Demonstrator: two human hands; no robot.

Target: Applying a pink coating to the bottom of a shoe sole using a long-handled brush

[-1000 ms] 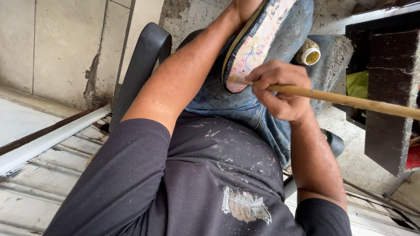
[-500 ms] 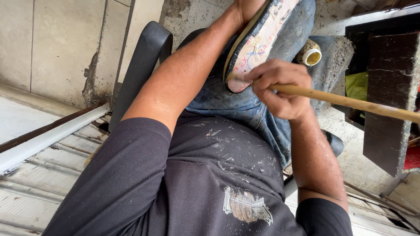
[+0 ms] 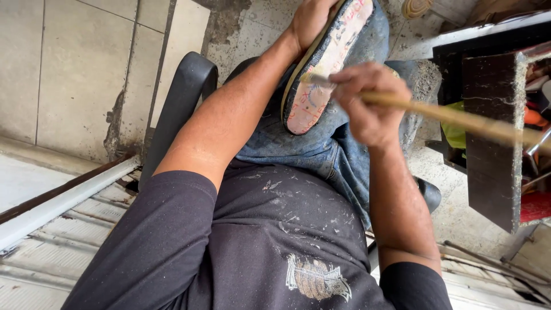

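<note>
Up top, left hand grips sandal edge; right hand pinches stick across sole

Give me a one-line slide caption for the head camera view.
Seated person's left hand steadies a shoe sole on the lap while the right hand works it with a long wooden-handled brush.

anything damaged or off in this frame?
Mostly wear. The wall has a crumbled, dark patch at its base beside the chair armrest. The dark shirt is flecked with pale specks. The left hand steadies a shoe sole on the knee; the right hand holds a motion-blurred wooden stick.
</note>
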